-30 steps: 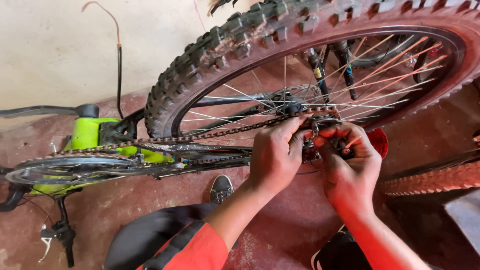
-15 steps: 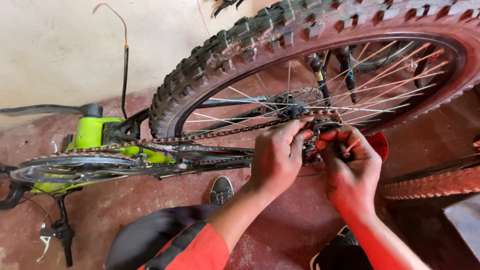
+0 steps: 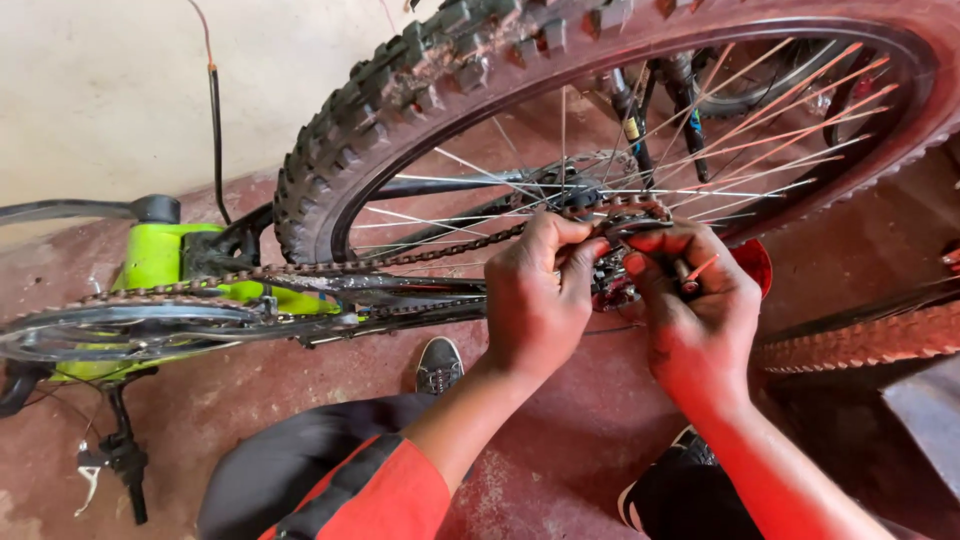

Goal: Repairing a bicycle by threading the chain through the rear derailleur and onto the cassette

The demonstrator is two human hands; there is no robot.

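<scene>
The chain (image 3: pixel 450 250) is being pinched where it meets the rear cogs, beside the wheel hub: the left hand (image 3: pixel 540 300) is closing thumb and fingers on it, and the right hand (image 3: pixel 700 320) is gripping the derailleur (image 3: pixel 615 285) just beside. Fingers could get nipped if the knobby wheel (image 3: pixel 400 110) turns. No containers are showing.
</scene>
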